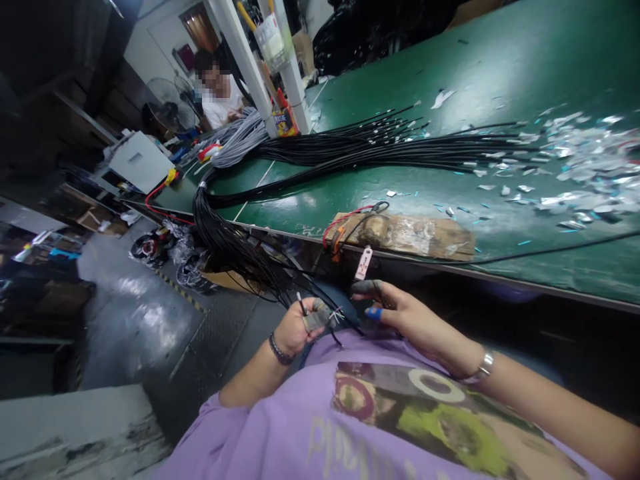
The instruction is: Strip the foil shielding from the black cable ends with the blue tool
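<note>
My left hand (299, 328) is closed in a fist round a thin black cable (320, 312), whose stripped end with fine bare wires pokes out toward the right. My right hand (400, 312) sits just to the right, its taped fingertips pinched near those wire ends; what it holds I cannot make out. A thick bundle of black cables (350, 150) lies across the green table (500, 60) and droops over its near edge (225, 247) down toward my hands.
Silver foil scraps (575, 160) litter the table at right. A cardboard pad (415, 235) with red wires lies at the table's edge. Grey cable coils (240, 137) and a white post (245, 60) stand at the far end, where another person (220, 90) sits.
</note>
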Motion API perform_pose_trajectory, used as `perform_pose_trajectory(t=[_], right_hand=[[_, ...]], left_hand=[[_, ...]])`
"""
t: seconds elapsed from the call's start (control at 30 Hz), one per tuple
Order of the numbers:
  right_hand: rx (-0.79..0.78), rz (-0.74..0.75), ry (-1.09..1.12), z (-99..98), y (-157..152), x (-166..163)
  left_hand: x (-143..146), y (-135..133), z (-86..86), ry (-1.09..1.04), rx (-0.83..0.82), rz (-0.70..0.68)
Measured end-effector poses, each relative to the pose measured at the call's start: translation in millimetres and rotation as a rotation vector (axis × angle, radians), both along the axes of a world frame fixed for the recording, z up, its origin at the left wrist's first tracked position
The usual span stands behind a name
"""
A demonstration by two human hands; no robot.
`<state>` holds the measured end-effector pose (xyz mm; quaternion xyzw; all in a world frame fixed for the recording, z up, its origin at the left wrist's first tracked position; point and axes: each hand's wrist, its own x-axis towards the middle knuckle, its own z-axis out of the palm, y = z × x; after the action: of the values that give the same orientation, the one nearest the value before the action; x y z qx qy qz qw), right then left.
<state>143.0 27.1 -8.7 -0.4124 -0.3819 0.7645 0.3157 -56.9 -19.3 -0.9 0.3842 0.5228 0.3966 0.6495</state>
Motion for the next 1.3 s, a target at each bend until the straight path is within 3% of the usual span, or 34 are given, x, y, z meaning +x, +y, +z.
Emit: perform_pose_trajectory(t=[0.13,0.57,0.83,1.3], right_hand=[[0.005,0.117,0.047,4.2,-3,-5],[0.007,0.203,0.06,5.9,-5,-2],[-0.027,0.205,0.092,-3.9,-5,-4],[-0.023,0.169,0.109,2.0,-6,-4]], left_hand=[[9,1,-0.1,0.034,0.064,-0.026],[21,5,2.6,0.015,0.05,-0.078],[23,5,4.3,-0.012,0.031,-0.064],[18,6,-5.1,0.008,0.029,-0.09]])
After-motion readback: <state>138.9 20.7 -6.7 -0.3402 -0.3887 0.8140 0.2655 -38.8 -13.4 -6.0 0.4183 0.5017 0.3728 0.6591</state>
